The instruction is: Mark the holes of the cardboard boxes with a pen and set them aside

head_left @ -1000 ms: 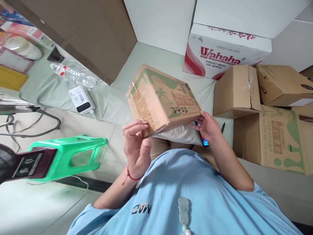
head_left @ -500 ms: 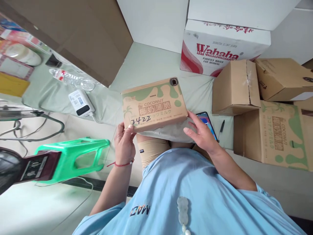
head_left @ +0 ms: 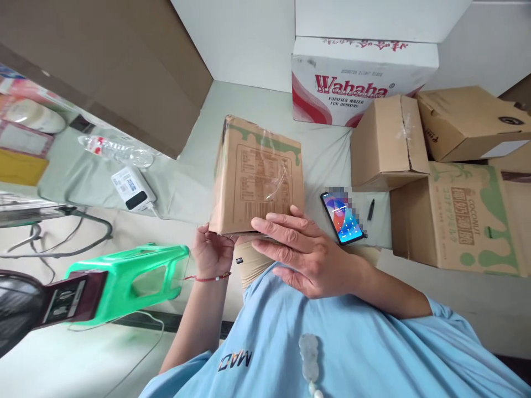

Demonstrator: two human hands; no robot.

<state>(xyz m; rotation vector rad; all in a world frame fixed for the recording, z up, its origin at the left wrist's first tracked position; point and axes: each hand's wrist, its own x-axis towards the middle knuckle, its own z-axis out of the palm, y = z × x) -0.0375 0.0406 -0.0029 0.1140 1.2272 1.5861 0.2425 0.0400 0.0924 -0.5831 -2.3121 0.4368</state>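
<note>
In front of me is a cardboard box [head_left: 265,182] with green drip print, its taped end with a barcode facing up toward me. My left hand [head_left: 213,251] grips the box at its near left corner, the thumb at the side and the other fingers partly hidden beneath. At the near right edge, my right hand [head_left: 296,249] lies with its fingers stretched out, the tips by the barcode and lower edge. Whether the box rests on the cloth is hidden. To the right lie a lit phone [head_left: 343,216] and a black pen [head_left: 370,210].
A Wahaha water carton [head_left: 352,88] stands at the back. On the right are several cardboard boxes, one a printed coconut box [head_left: 468,221]. Left are a plastic bottle [head_left: 120,150], a white power bank [head_left: 133,189] and a green stool [head_left: 128,279].
The box has been turned from its coconut-printed face to its taped barcode end. My right hand has moved left across its near edge, and the phone shows fully.
</note>
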